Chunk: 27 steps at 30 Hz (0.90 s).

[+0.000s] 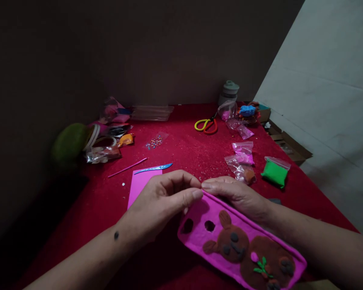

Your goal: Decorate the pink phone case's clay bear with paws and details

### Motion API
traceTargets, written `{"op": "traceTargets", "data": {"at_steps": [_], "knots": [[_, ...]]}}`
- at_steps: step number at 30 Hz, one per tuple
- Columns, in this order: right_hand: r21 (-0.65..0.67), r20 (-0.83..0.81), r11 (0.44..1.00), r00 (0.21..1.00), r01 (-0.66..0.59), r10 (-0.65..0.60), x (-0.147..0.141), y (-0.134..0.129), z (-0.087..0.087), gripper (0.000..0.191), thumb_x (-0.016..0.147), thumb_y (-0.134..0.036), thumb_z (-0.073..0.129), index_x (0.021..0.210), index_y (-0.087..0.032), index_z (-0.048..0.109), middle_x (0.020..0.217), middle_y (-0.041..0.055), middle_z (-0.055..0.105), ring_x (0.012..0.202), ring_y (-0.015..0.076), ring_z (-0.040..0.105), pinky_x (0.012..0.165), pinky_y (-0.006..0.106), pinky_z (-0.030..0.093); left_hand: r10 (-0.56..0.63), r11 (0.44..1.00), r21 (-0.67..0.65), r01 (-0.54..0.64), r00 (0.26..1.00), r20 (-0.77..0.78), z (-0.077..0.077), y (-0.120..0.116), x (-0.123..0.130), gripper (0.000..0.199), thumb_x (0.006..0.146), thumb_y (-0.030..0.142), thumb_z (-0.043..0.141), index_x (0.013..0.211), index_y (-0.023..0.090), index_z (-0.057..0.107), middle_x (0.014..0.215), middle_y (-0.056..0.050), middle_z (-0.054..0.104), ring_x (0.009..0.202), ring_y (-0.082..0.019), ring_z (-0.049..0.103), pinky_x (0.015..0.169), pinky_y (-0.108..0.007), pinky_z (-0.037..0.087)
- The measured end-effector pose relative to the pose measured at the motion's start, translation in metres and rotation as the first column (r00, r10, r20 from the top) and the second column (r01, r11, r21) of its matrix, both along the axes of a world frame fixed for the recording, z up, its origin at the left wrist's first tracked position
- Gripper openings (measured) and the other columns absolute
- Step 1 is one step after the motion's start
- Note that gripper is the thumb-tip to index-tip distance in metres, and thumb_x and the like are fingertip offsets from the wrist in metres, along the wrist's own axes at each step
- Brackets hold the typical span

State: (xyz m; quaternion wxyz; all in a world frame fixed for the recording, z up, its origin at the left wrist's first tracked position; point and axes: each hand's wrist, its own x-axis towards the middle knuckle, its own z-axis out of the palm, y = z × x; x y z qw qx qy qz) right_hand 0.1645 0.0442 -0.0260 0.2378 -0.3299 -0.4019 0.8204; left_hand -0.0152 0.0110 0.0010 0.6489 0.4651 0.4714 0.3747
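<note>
A pink rectangular clay-covered panel (196,237) with a brown clay bear (232,243) and a small green-stemmed pink flower (261,266) is held tilted above the table. Two dark round holes show near its left end. My left hand (169,193) pinches its upper corner between thumb and fingers. My right hand (238,195) is closed along its upper edge, the fingertips meeting the left hand's at the corner; its other fingers are partly hidden behind the panel. Beyond my left hand, a blue plastic clay knife (153,168) lies on a pink sheet (136,187).
A pink stick (127,167), a bag of small beads (155,141) and scissors (206,125) lie on the red cloth (181,153). Bagged green clay (274,173) and pink clay (243,153) sit right. A green pouch (69,145) stands left, a bottle (229,92) at the back.
</note>
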Motion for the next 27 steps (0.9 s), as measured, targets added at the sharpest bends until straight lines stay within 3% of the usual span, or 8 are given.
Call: {"op": "traceTargets", "data": {"at_steps": [3,7,10,13,21,27], "knots": [[0.049,0.017,0.999,1.0,0.024,-0.025,0.001,0.0,-0.001,0.032,0.072,-0.038,0.072,0.064,-0.013,0.053,0.059,-0.0033,0.049,0.053,0.0066,0.042,0.052,0.021,0.031,0.085,0.97,0.24,-0.027,0.968,-0.235,0.005,-0.007,0.002,0.01,0.076,0.025,0.071,0.078,0.016,0.068,0.066,0.002,0.062,0.055,-0.008,0.054,0.048,-0.015,0.04],[0.061,0.0,0.997,0.999,0.043,-0.043,-0.001,-0.001,0.002,0.032,0.07,-0.038,0.073,0.065,-0.013,0.054,0.06,-0.0032,0.051,0.054,0.0069,0.043,0.053,0.021,0.032,0.201,0.811,0.576,0.103,0.875,-0.44,0.001,-0.011,0.003,0.007,0.084,0.015,0.061,0.081,0.016,0.067,0.069,0.002,0.063,0.06,-0.007,0.058,0.055,-0.015,0.044],[0.017,-0.029,0.998,0.998,0.055,-0.054,-0.004,-0.002,0.004,0.033,0.068,-0.038,0.075,0.063,-0.013,0.053,0.058,-0.0036,0.051,0.053,0.0068,0.043,0.053,0.021,0.033,0.283,0.686,0.702,0.192,0.818,-0.5,-0.001,-0.011,0.003,0.009,0.085,0.011,0.059,0.082,0.015,0.065,0.07,0.003,0.062,0.062,-0.005,0.057,0.059,-0.013,0.043],[0.001,-0.043,0.998,0.997,0.064,-0.063,-0.005,-0.003,0.005,0.034,0.065,-0.037,0.076,0.061,-0.014,0.052,0.056,-0.0041,0.05,0.052,0.0065,0.042,0.052,0.021,0.032,0.329,0.627,0.741,0.241,0.78,-0.533,0.0,-0.013,0.004,0.009,0.086,0.01,0.058,0.08,0.015,0.063,0.069,0.003,0.06,0.062,-0.005,0.056,0.059,-0.013,0.043],[0.029,-0.065,0.997,0.996,0.07,-0.068,-0.003,-0.006,0.002,0.031,0.071,-0.035,0.073,0.063,-0.014,0.052,0.058,-0.0042,0.049,0.053,0.0065,0.042,0.052,0.021,0.032,0.392,0.629,0.746,0.221,0.738,-0.549,0.002,-0.017,0.01,0.012,0.086,0.012,0.058,0.076,0.016,0.062,0.064,0.004,0.058,0.057,-0.004,0.054,0.055,-0.013,0.041],[0.038,-0.111,0.998,0.992,0.059,-0.054,-0.003,-0.003,0.003,0.03,0.072,-0.035,0.072,0.063,-0.014,0.053,0.057,-0.0043,0.05,0.052,0.006,0.041,0.052,0.021,0.031,0.302,0.781,0.621,0.073,0.826,-0.476,0.006,-0.016,0.007,0.01,0.086,0.019,0.058,0.084,0.021,0.068,0.073,0.005,0.069,0.061,-0.006,0.061,0.056,-0.013,0.047]]}}
